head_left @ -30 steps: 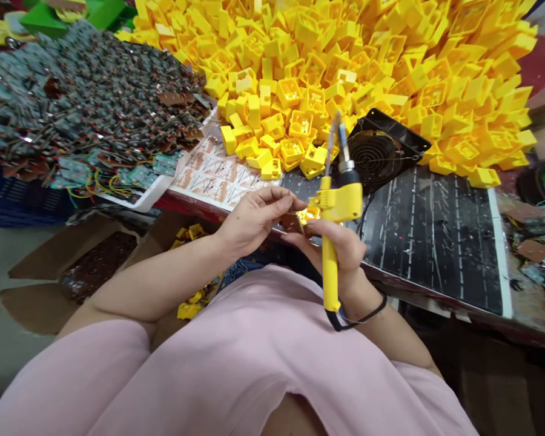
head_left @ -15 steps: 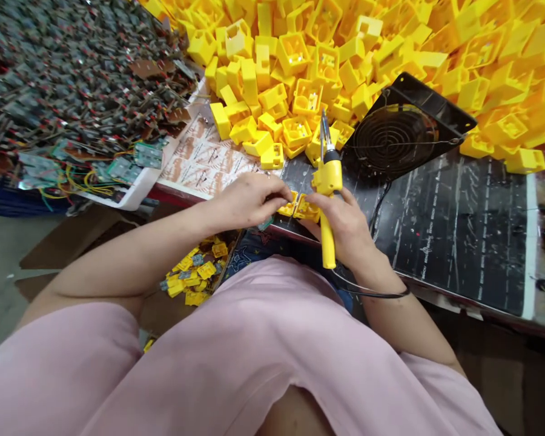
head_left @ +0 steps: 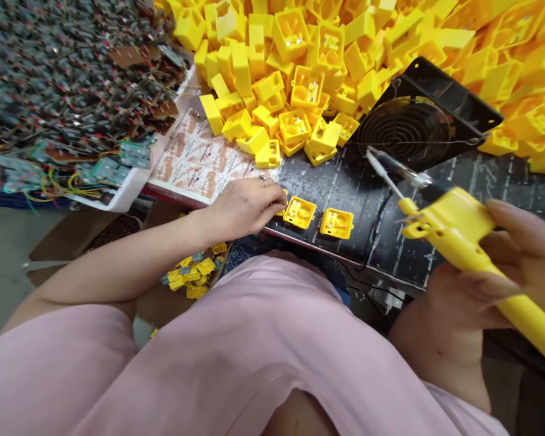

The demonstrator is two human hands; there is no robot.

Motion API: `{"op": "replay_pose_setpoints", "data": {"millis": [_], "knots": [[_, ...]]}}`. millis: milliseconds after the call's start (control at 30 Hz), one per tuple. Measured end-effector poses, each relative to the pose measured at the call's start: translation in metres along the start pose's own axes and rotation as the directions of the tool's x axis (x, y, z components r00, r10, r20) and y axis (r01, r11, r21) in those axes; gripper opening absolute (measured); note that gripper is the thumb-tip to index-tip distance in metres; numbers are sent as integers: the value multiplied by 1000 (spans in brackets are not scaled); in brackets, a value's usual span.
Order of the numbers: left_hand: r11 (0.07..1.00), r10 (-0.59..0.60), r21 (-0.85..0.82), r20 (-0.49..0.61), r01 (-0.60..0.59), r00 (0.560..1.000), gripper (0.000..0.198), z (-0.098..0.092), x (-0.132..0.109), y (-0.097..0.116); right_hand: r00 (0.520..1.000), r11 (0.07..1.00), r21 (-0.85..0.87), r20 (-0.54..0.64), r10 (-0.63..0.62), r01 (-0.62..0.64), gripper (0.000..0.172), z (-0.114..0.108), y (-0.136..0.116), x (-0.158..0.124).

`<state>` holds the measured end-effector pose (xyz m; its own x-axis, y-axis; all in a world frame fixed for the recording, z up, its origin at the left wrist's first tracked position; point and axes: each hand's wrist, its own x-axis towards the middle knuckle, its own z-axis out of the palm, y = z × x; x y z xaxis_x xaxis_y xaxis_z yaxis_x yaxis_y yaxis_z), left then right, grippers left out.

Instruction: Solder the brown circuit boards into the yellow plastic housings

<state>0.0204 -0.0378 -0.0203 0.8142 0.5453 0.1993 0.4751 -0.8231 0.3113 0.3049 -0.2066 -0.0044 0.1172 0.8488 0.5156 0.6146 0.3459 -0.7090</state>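
Surface: black printed sheet; heap of yellow housings behind, heap of circuit boards at left, black fan against the yellow heap.
Change over half a second: soldering gun swung right and tipped over from near upright; front housings uncovered. Left hand remains at the front edge.
Gun axis: slanted, tip up-left toward the fan, handle down-right, leaving frame.
Gun position: raised in the right hand, in front of the fan.
Gun look: yellow body and handle, black collar, two slender metal prongs.
Right fingers: wrapped around gun.
Left fingers: narrow, at a mostly hidden housing; cannot tell whether gripped.
Front housings: two in plain view, open side up, slightly apart.
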Motion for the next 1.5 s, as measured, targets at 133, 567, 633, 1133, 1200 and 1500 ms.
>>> {"op": "replay_pose_setpoints", "data": {"millis": [133, 567, 633, 1133, 1200, 1500], "knots": [[995, 27, 102, -63, -21, 998, 32, 2, 2, 7, 998, 999, 38, -45, 31, -30, 45, 9, 5, 5], [973, 69, 226, -73, -51, 995, 31, 8, 11, 10, 983, 986, -31, -81, -165, 163, 54, 28, 3, -9], [974, 33, 227, -32, -25, 999, 31, 7, 12, 11, 977, 977, -73, -53, -206, 202, 48, 31, 1, -6], [970, -149, 224, 251, 93, 956, 36, -10, 31, 18, 911, 901, -188, 219, -350, 392, 29, 25, -8, 13], [965, -188, 233, 283, 123, 941, 36, -12, 34, 20, 901, 898, -162, 227, -370, 409, 27, 22, -9, 16], [960, -246, 207, 304, 189, 920, 31, -15, 37, 24, 908, 897, -189, 219, -358, 399, 18, 26, -16, 25]]}}
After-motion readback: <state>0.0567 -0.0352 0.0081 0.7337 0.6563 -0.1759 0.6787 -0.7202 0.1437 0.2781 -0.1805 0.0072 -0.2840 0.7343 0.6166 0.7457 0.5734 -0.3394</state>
